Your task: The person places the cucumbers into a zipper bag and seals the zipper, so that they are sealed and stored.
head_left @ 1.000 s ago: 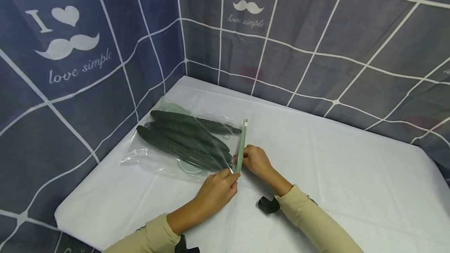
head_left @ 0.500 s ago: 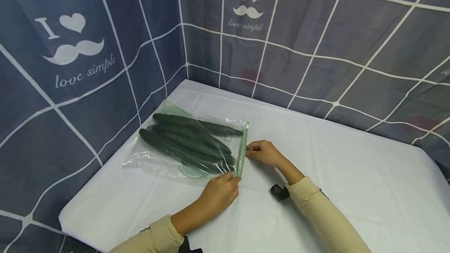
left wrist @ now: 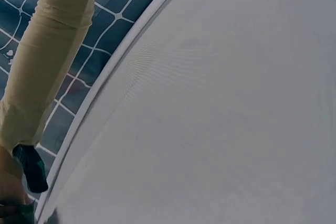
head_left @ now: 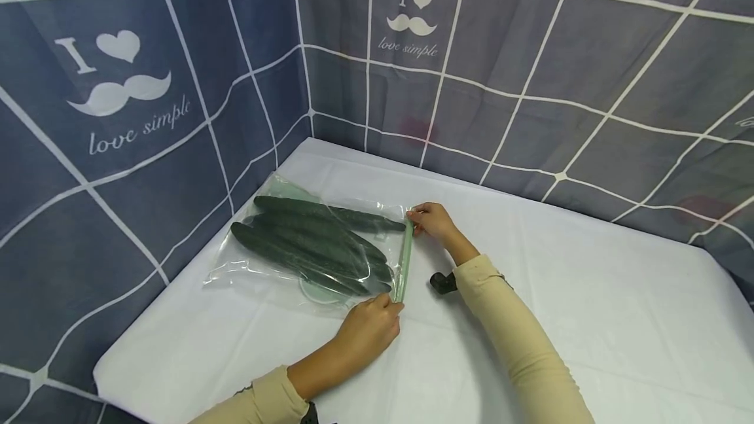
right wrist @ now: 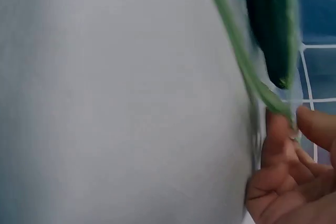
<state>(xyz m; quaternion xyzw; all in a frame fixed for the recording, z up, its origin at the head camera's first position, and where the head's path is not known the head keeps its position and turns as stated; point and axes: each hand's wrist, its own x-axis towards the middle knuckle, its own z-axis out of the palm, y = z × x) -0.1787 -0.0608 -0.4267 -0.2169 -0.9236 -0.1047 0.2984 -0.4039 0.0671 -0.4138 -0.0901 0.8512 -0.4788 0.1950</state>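
A clear plastic zip bag (head_left: 247,270) lies flat on the table, holding several long dark green cucumbers (head_left: 312,234). Along its right-hand end runs a green zip strip (head_left: 405,264). My left hand (head_left: 366,332) holds the bag's near corner, fingers at the lower end of the strip. At the strip's far end, my right hand (head_left: 432,220) pinches it between thumb and fingertips. The right wrist view shows that pinch close up, with the strip (right wrist: 236,45) bending toward the thumb and a cucumber tip (right wrist: 281,74) just beyond it.
A white cloth (head_left: 559,319) covers the table. Dark grey-blue curtains (head_left: 501,38) with white grid lines stand behind and to the left, close to the table's edges. A black wrist camera (head_left: 443,282) hangs by the right sleeve.
My right hand has moved off the strip's lower part, away from me along it to the far end, and now pinches there. My left hand keeps its hold on the near corner.
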